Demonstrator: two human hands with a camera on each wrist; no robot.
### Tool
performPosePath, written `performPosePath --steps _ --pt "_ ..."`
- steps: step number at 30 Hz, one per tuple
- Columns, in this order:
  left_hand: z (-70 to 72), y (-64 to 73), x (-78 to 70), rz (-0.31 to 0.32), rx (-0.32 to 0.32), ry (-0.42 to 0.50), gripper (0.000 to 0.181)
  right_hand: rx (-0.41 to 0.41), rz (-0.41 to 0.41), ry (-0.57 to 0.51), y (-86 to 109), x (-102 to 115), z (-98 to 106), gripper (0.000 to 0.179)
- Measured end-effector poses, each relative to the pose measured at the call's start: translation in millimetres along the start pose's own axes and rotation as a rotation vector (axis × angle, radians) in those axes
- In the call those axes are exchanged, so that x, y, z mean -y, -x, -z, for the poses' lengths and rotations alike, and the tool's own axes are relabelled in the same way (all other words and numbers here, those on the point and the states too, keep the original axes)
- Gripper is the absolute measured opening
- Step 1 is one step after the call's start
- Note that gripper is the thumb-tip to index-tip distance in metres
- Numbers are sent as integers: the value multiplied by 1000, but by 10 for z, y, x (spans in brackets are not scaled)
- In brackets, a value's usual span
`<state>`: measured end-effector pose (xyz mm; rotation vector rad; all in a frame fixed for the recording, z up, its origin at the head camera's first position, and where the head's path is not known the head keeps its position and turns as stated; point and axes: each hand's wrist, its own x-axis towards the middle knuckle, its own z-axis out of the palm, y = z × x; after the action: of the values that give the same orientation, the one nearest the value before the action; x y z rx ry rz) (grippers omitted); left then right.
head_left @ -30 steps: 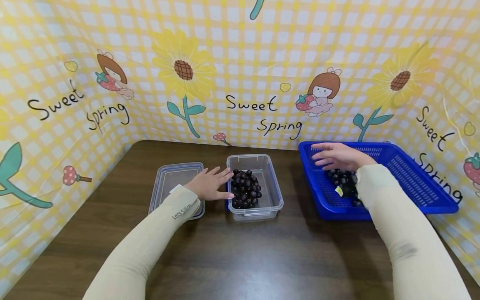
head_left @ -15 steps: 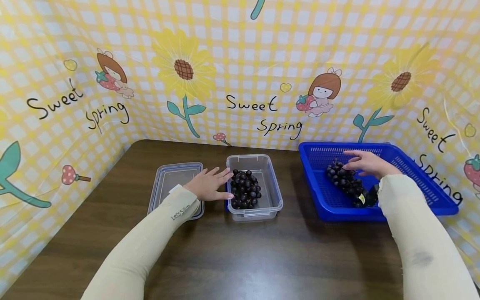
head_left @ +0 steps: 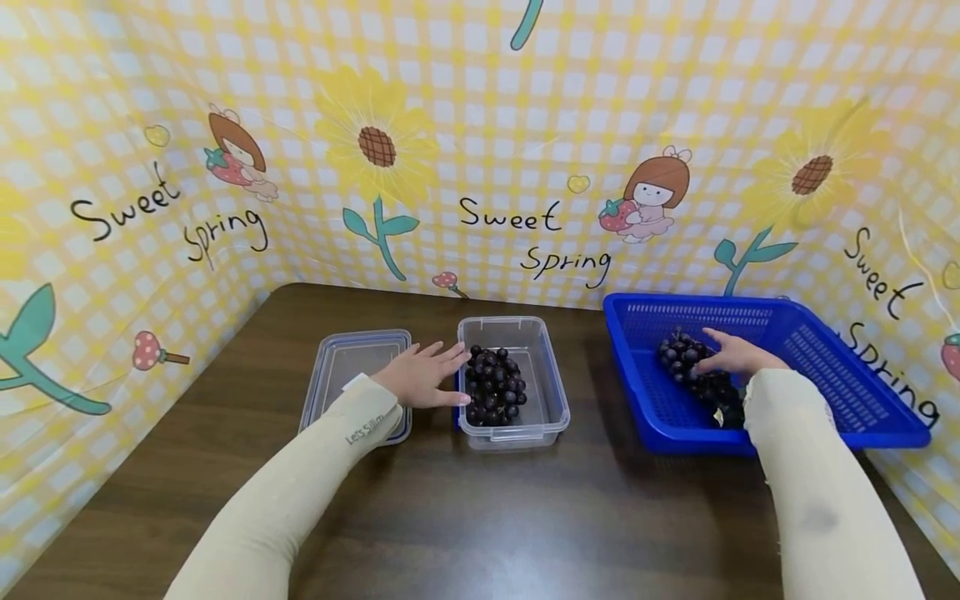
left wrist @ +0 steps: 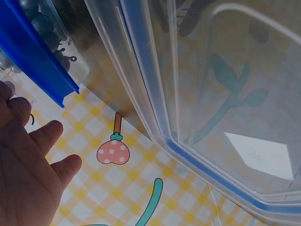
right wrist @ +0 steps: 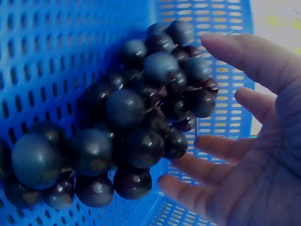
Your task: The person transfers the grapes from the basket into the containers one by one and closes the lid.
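My left hand (head_left: 422, 377), fingers spread, is at the left rim of a clear plastic box (head_left: 551, 398). A bunch of dark grapes (head_left: 495, 386) lies inside that box. Over the blue basket (head_left: 633, 392), my right hand (head_left: 742, 357) is beside another bunch of dark grapes (head_left: 690, 358). The right wrist view shows this right hand's fingers (right wrist: 225, 143) extended around one side of the bunch of grapes (right wrist: 141, 108), not curled round it. A small pale yellow tag or scrap (head_left: 720, 417) shows at the bunch's near end.
A clear lid with a blue seal (head_left: 337, 367) lies left of the box, partly under my left forearm. A blue clip (left wrist: 37, 52) hangs at the box's side. A yellow checked cloth (head_left: 495, 125) rises behind the brown table (head_left: 480, 508).
My right hand moved right over the basket, uncovering the grapes there, then came down closer to them. The left hand stays by the box. The head view tilts slightly.
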<state>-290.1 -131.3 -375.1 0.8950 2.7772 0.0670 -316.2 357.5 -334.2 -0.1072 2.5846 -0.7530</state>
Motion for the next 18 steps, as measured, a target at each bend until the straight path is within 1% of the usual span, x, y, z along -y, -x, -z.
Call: performPosePath --steps 4,6,11,14,18 --pt "-51 22 -21 -5 7 15 80 61 1 26 -28 -27 -70 94" --pt "-75 38 -31 -7 10 22 80 93 -19 18 -40 -32 -103 95" --pt "-108 39 -30 -19 -10 28 80 138 -50 7 -69 -28 -124 97" --pt "-93 28 -32 -23 -12 23 80 160 -43 38 -83 1 -99 92" --pt "-40 28 -36 -7 -16 11 79 187 -29 59 -80 64 -59 83"
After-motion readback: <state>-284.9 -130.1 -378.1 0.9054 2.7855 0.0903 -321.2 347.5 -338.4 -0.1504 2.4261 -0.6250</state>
